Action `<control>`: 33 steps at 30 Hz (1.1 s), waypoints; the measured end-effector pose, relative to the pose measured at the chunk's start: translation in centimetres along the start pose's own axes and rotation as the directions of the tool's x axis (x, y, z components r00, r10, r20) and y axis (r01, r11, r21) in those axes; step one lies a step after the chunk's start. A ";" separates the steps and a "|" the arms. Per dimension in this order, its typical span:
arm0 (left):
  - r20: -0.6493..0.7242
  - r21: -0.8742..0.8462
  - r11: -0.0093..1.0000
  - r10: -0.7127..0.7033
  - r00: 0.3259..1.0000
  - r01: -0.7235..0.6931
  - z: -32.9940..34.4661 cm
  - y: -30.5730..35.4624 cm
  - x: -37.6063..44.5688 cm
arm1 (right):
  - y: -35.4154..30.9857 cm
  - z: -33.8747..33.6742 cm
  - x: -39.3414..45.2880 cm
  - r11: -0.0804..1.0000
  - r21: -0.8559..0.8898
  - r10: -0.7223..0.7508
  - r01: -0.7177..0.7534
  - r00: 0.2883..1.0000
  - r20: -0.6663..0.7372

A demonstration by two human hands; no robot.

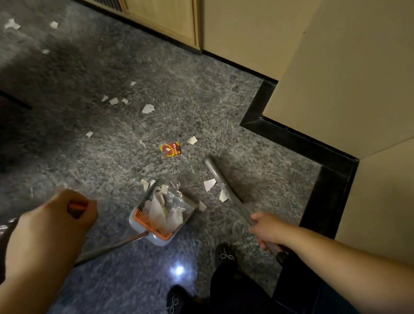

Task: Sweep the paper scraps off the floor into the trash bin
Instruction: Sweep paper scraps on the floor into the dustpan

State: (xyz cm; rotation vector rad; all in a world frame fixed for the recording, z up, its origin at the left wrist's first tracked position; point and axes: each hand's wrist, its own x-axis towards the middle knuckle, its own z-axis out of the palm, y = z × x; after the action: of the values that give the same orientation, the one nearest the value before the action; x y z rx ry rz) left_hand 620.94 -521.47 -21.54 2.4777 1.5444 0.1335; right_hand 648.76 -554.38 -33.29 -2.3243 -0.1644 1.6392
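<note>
Across the grey speckled floor [77, 76], white paper scraps [147, 108] trail from upper left to centre, some already piled in the grey dustpan [161, 216] at lower centre. At left, the left hand [50, 226] grips its orange-tipped handle [78, 205]. Right of the pan, the right hand [269, 228] clasps the broom [224, 181], beside a red-and-yellow wrapper [170, 149].

Dustpan [157, 225] on floor [68, 163] centre, scraps in it. Broom [228, 191] just R of dustpan, a few scraps [209, 184] btwn them. Wrapper [170, 149] beyond dustpan; more scraps trail off far L. Wall corner [305, 148] to R. Shoes [225, 254] nearest, below dustpan.
</note>
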 end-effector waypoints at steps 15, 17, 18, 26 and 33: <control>0.113 -0.038 0.982 -0.179 0.977 0.184 -7.3 -2.5 -7.8 | -8.5 8.1 -3.4 0.997 0.076 0.002 -0.014 0.987 0.159; 0.102 -0.044 0.981 -0.186 0.977 0.191 -7.4 -3.5 -8.4 | -8.9 7.9 -3.4 0.998 0.020 0.061 -0.065 0.982 0.180; 0.101 -0.043 0.980 -0.187 0.977 0.192 -7.5 -4.0 -8.8 | -9.1 8.0 -3.3 0.997 -0.017 0.073 -0.071 0.981 0.180; 0.160 -0.079 0.965 -0.237 0.958 0.252 -8.8 -6.6 -11.0 | -9.2 9.5 -3.4 0.977 -0.204 -0.036 0.057 0.994 0.102; 0.301 -0.134 0.945 -0.247 0.921 0.297 -10.4 -7.1 -10.3 | -8.4 9.5 -3.4 0.942 -0.330 -0.050 0.055 0.998 0.023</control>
State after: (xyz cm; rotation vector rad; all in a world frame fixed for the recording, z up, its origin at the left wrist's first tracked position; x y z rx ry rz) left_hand 608.11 -526.28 -12.73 2.0183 1.6515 -0.1178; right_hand 639.28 -545.62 -30.60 -2.5216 -0.5395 1.7127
